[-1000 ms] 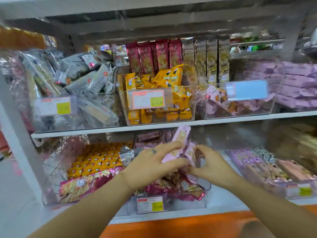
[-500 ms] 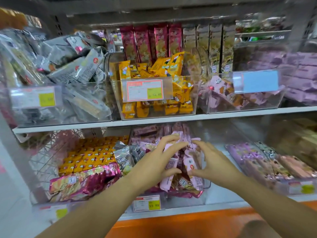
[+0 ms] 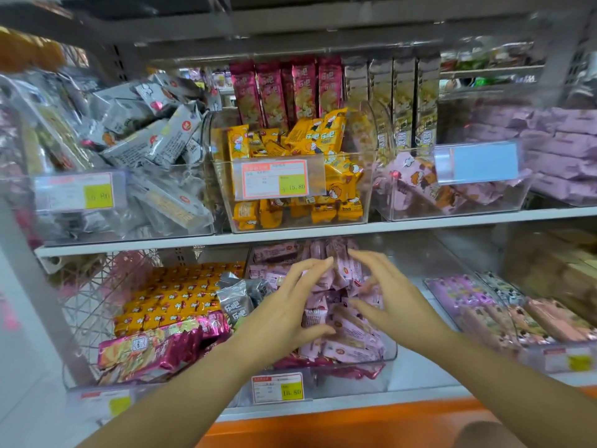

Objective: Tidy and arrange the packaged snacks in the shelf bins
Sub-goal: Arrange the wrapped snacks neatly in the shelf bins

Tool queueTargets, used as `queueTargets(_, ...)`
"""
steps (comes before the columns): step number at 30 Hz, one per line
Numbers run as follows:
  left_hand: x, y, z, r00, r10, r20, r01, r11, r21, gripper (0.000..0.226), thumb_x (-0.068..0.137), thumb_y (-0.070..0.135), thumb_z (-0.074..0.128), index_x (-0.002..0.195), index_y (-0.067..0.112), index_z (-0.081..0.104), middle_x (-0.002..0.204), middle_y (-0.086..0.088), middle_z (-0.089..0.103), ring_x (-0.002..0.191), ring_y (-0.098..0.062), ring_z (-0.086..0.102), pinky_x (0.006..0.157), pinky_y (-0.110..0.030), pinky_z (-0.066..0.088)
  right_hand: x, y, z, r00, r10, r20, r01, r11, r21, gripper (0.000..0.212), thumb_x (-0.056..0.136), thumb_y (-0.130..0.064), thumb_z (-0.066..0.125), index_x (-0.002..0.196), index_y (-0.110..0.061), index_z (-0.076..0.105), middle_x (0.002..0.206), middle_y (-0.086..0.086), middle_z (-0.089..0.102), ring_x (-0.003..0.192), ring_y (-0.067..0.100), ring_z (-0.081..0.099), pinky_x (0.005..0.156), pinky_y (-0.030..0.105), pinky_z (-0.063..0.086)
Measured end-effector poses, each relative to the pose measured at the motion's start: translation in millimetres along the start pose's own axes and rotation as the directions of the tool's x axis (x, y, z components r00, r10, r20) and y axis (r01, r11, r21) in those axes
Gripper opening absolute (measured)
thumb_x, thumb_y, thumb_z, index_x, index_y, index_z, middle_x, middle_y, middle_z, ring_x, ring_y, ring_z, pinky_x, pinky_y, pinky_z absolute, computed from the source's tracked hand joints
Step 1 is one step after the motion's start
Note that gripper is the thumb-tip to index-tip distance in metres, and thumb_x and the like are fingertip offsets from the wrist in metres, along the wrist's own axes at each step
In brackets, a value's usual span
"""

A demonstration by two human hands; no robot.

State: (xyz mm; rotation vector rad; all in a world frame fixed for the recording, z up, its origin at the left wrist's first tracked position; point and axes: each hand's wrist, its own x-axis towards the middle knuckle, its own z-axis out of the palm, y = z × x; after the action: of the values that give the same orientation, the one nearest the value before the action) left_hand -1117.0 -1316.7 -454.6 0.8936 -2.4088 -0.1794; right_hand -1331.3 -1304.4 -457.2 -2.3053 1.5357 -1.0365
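**A:** What's the overall layout?

**B:** A shop rack with an upper shelf (image 3: 452,221) and a lower shelf (image 3: 416,373). Each carries containers of wrapped snacks, one kind to each, so shoppers can find them.

**A:** Which one is being tidied?

**B:** The middle bin (image 3: 389,358) on the lower shelf. It holds the pink packets (image 3: 345,337) in a loose heap, some on end at the back and some flat at the front. To its left is a wire basket (image 3: 87,318) with neat rows of orange packets (image 3: 168,295). A few grey packets (image 3: 234,302) sit at the border between the two. They look like strays, and I cannot tell which container they're in.

**A:** And the hands?

**B:** They're on either side of the heap. The left hand (image 3: 281,318) lies against its left side. The right hand (image 3: 387,302) is close to its right side and is a little blurred.

**A:** Is either grip clamped on a packet?

**B:** No. Each grip is apart, with the fingers spread and fairly straight and nothing pinched. I'd judge they bracket the pile to press it together and square it up, not to lift one packet.

**A:** Are they touching it?

**B:** The left thumb (image 3: 319,331) meets the packets. For the right fingertips I cannot tell.

**A:** Anything smaller?

**B:** There's a price tag (image 3: 277,388) on the bin's front.
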Motion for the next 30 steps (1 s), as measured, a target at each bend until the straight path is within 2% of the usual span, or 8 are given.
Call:
queueTargets(4,3.6,2.5,5.0,0.999,0.046,-0.021,-0.047,0.998,-0.037,0.106,0.079,0.047,0.068,0.129,0.066,-0.024,0.145,0.026,0.003,0.122,-0.008,0.042,0.096,-0.026,0.041,19.5,-15.2,1.2,0.997,-0.052,0.056,0.049,0.997,0.067,0.051,0.085,-0.011,0.066,0.125,-0.037,0.05,0.11,-0.029,0.051,0.089,-0.015,0.05,0.08,0.005,0.037)
queueTargets(8,0.9,3.0,4.2,0.995,0.092,-0.039,-0.093,0.995,-0.031,0.101,0.079,0.049,0.066,0.133,0.064,-0.018,0.148,0.028,0.001,0.123,-0.008,0.037,0.095,-0.034,0.046,23.2,-18.8,1.1,0.999,-0.035,0.012,0.033,0.993,0.114,0.042,0.079,-0.002,0.066,0.103,-0.033,0.052,0.087,-0.024,0.053,0.078,-0.008,0.053,0.066,0.004,0.036)
queueTargets(14,1.3,-7.0,-3.8,0.972,-0.012,-0.234,-0.008,0.996,-0.085,0.072,0.078,0.046,0.066,0.135,0.057,0.023,0.128,0.044,0.02,0.117,0.024,0.03,0.101,-0.004,0.028,8.9,-18.0,-2.7,0.988,0.081,-0.13,-0.057,0.983,0.177,0.022,0.087,-0.031,0.064,0.097,-0.043,0.049,0.075,-0.034,0.055,0.069,-0.004,0.051,0.059,0.01,0.037)
queueTargets(16,2.6,-13.6,-3.3,0.958,-0.023,-0.285,0.017,1.0,-0.022,0.046,0.08,0.046,0.063,0.122,0.037,0.047,0.116,0.029,0.034,0.106,0.013,0.043,0.092,-0.02,0.043,6.1,-11.9,1.4,0.991,0.109,-0.072,-0.104,0.992,0.072,0.022,0.089,-0.04,0.06,0.11,-0.038,0.054,0.084,-0.028,0.055,0.081,-0.004,0.051,0.065,0.013,0.036)
queueTargets(18,3.8,-16.8,-4.8,0.932,0.036,-0.36,0.006,0.994,0.113,0.035,0.082,0.048,0.061,0.11,0.029,0.05,0.11,0.017,0.04,0.09,-0.003,0.052,0.073,-0.029,0.053,6.0,-8.4,5.7,0.994,0.11,-0.024,-0.111,0.994,-0.017,0.033,0.092,-0.043,0.053,0.123,-0.033,0.053,0.104,-0.023,0.054,0.099,0.003,0.052,0.078,0.023,0.04)
queueTargets(21,5.0,-20.2,-7.5,0.846,0.283,-0.451,-0.088,0.91,0.405,0.027,0.083,0.041,0.063,0.101,0.024,0.052,0.106,0.008,0.048,0.089,-0.015,0.05,0.069,-0.023,0.045,9.6,-13.4,9.5,0.991,0.135,0.001,-0.134,0.99,-0.042,0.041,0.095,-0.047,0.042,0.133,-0.032,0.048,0.121,-0.014,0.054,0.107,0.009,0.054,0.086,0.03,0.045)
queueTargets(25,2.6,-27.5,-17.5,0.813,0.344,-0.47,-0.053,0.847,0.529,0.015,0.087,0.036,0.064,0.09,0.025,0.055,0.1,0.009,0.055,0.086,-0.02,0.044,0.056,-0.019,0.035,19.8,-24.4,19.8,0.981,0.192,-0.032,-0.193,0.98,-0.051,0.025,0.095,-0.044,0.046,0.115,-0.029,0.047,0.098,-0.013,0.054,0.087,0.014,0.057,0.074,0.036,0.047)
queueTargets(30,0.0,-39.8,-21.0,0.909,0.123,-0.398,0.075,0.892,0.447,0.025,0.066,0.006,0.085,0.084,0.013,0.07,0.108,-0.001,0.049,0.097,-0.023,0.044,0.035,-0.029,0.043,41.1,-33.5,34.7,0.947,0.321,0.009,-0.308,0.902,0.302,0.008,0.095,-0.022,0.052,0.095,-0.018,0.045,0.086,0.003,0.053,0.057,0.012,0.047,0.046,0.025,0.035)
